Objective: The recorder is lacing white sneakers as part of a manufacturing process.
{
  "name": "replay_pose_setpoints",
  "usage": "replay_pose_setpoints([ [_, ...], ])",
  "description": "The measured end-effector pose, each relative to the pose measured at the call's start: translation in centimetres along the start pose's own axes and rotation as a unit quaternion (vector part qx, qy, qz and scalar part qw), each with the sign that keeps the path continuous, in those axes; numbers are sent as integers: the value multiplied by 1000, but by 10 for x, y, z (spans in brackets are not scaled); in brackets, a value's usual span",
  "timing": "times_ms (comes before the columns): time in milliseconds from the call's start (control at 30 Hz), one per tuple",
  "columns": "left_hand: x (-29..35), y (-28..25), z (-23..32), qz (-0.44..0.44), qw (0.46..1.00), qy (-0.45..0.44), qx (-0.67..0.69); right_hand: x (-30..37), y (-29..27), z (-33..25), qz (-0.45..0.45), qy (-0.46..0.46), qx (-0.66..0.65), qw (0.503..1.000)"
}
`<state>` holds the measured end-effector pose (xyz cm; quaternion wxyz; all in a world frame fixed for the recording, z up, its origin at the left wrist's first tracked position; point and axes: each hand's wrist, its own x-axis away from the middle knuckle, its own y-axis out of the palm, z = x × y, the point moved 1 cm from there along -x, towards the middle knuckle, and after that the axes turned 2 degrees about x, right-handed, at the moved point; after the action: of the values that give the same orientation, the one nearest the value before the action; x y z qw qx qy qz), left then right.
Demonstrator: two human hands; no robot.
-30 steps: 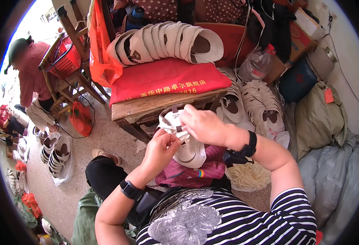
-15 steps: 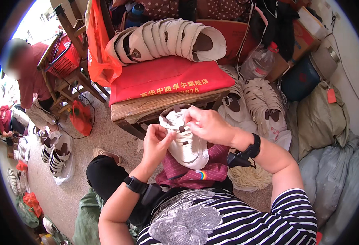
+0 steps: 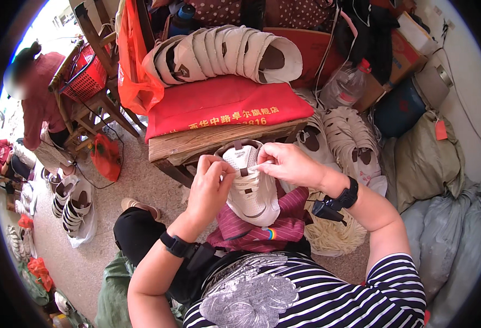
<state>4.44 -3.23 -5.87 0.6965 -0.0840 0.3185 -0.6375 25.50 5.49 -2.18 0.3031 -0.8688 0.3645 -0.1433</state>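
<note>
A white shoe upper (image 3: 255,203) with brown lace loops rests over the maroon striped cloth (image 3: 240,232) on my lap, its tongue toward the wooden table. At the left edge of its throat my left hand (image 3: 210,183) is closed in a pinch. My right hand (image 3: 290,163) pinches at the opposite edge, beside the brown tongue loop. A pale shoelace (image 3: 247,178) runs across the tongue between my fingertips; its ends are hidden by the fingers. Beside my right forearm lies a heap of cream laces (image 3: 336,235).
Ahead stands a wooden table (image 3: 226,141) with a red bag (image 3: 224,109) and a row of nested uppers (image 3: 218,52) on it. More uppers (image 3: 352,136) and a clear bottle (image 3: 350,85) are at right. Shoes (image 3: 78,208) lie on the left floor, where another person (image 3: 43,98) sits.
My left hand has risen and turned, its fingers now higher beside the tongue. The right hand has shifted slightly right and down. The shoe upper stays nearly in place.
</note>
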Motion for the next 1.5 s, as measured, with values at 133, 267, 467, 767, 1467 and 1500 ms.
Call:
replay_pose_setpoints([
  [133, 7, -4, 4, -29, 997, -71, 25, -4, 7, -3, 21, -18, 42, 999],
  [267, 5, -11, 3, -20, 999, -17, -32, -3, 22, -9, 48, -74, 127, 988],
  [467, -4, -5, 12, -7, 970, 156, -187, -9, 18, -23, -67, -12, 273, 960],
  [767, -2, -3, -17, 38, 766, -398, 503, 5, 5, 15, 43, 41, -122, 991],
  [1467, 82, -236, -189, 408, 606, -121, 672, 103, -68, 243, 422, 225, -638, 603],
  [1500, 81, -233, -181, 406, 606, -121, 673, 110, -73, 256, 453, 246, -656, 552],
])
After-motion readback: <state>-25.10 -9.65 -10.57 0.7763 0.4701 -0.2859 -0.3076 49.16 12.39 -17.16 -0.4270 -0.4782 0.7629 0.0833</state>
